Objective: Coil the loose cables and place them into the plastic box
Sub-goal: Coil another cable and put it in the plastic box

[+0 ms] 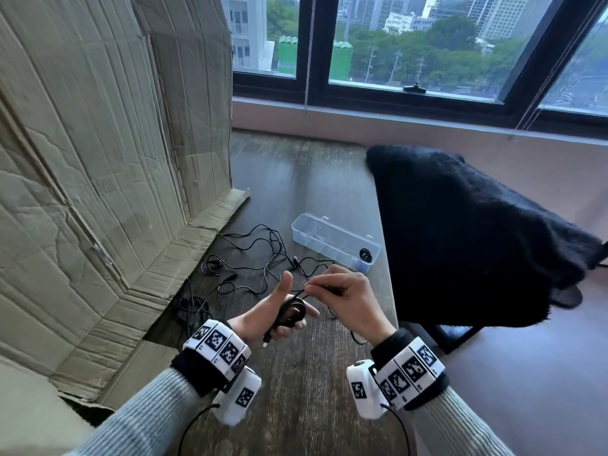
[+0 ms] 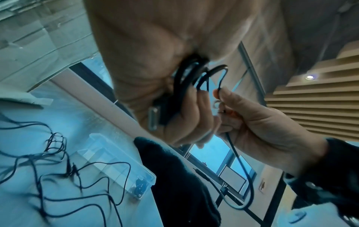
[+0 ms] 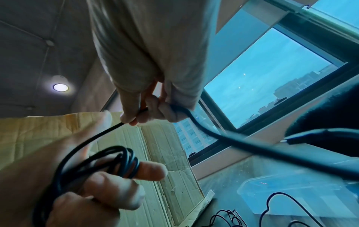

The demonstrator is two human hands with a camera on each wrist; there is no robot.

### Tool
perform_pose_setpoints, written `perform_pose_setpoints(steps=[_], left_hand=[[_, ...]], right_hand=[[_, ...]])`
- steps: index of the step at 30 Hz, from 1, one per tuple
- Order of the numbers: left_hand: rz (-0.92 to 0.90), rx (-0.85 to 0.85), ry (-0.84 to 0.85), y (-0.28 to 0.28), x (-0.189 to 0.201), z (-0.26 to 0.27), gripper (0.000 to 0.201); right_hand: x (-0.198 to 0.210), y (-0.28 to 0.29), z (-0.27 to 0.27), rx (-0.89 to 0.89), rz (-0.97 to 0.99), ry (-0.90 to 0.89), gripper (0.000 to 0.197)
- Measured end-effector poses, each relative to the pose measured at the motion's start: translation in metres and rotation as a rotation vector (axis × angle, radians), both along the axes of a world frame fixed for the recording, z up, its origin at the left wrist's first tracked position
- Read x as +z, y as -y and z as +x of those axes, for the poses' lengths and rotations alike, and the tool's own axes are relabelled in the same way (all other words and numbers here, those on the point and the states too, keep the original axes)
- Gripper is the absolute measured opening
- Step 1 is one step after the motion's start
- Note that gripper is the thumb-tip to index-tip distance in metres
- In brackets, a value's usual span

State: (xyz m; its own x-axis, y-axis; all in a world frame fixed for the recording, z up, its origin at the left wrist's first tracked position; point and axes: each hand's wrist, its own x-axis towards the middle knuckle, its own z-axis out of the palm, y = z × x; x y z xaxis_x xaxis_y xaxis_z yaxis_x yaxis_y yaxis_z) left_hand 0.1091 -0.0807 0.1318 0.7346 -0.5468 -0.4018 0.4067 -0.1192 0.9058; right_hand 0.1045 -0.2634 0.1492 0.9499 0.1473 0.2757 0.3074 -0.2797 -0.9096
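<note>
My left hand (image 1: 263,315) is raised over the dark wooden table (image 1: 296,390), thumb up, fingers curled through a small coil of black cable (image 1: 293,311). The coil (image 3: 108,159) loops round the outstretched forefinger, and its metal plug (image 2: 153,118) hangs by the palm. My right hand (image 1: 345,299) pinches the same cable's free strand (image 3: 101,133) just above the coil; the slack droops below that hand (image 2: 262,122). Loose black cables (image 1: 256,258) lie tangled beyond. The clear plastic box (image 1: 316,232) stands open behind them with one coiled cable (image 1: 366,255) at its right end.
Creased cardboard sheets (image 1: 98,159) lean along the table's left side, with another dark cable bundle (image 1: 190,307) at their foot. A black fluffy cloth (image 1: 477,241) covers a chair just off the table's right edge. A window sill runs behind.
</note>
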Motion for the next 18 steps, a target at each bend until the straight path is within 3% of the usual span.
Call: perform_pose_setpoints(steps=[3,6,12,15,18], left_hand=[[-0.022,-0.087,0.062,0.008,0.006,-0.008,0.119],[-0.089,-0.03,0.063,0.013,0.005,-0.01,0.103],[-0.087,0.07,0.09,0.019,-0.003,-0.013,0.094],[-0.165,0.15,0.107,0.019,-0.002,-0.011,0.073],[-0.248,0.349,0.115,0.014,-0.002,-0.002,0.093]], right_hand=[[0.001,-0.003,0.002,0.021,-0.096,0.023,0.008],[0.0,-0.005,0.001,0.018,-0.124,0.036,0.007],[-0.002,-0.002,0.004,0.04,-0.285,-0.008,0.008],[-0.008,0.009,0.009,0.008,-0.205,-0.144,0.008],[-0.014,0.018,0.007,-0.034,-0.178,-0.227,0.005]])
